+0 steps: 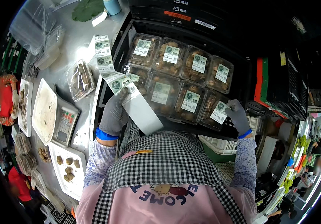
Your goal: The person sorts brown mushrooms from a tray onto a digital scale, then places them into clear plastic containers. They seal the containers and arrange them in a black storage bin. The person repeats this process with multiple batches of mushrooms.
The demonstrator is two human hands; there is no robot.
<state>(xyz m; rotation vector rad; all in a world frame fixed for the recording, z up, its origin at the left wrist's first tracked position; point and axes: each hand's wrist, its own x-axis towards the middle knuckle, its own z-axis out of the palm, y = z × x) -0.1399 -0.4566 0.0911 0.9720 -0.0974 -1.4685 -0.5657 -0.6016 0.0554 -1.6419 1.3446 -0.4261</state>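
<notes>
In my left hand (114, 114), gloved in grey, a long strip of green-and-white labels (105, 61) is gripped. Its bare white backing (143, 112) hangs down over my apron. My right hand (239, 117), also gloved, has its fingers drawn together at the edge of a single label (219, 112). That label lies over the lid of the nearest right clear pack (208, 112); whether it is fully stuck down I cannot tell. Several clear packs of brown mushrooms (171, 56) sit in two rows in a black crate (239, 80), most with a visible label.
On the metal table (87, 123) at the left stand a scale (64, 125), a mushroom pack (80, 80) and a white tray (79, 184) with loose mushrooms. Stacked black crates (285, 87) rise at the right. A person in red (5, 97) is at the far left.
</notes>
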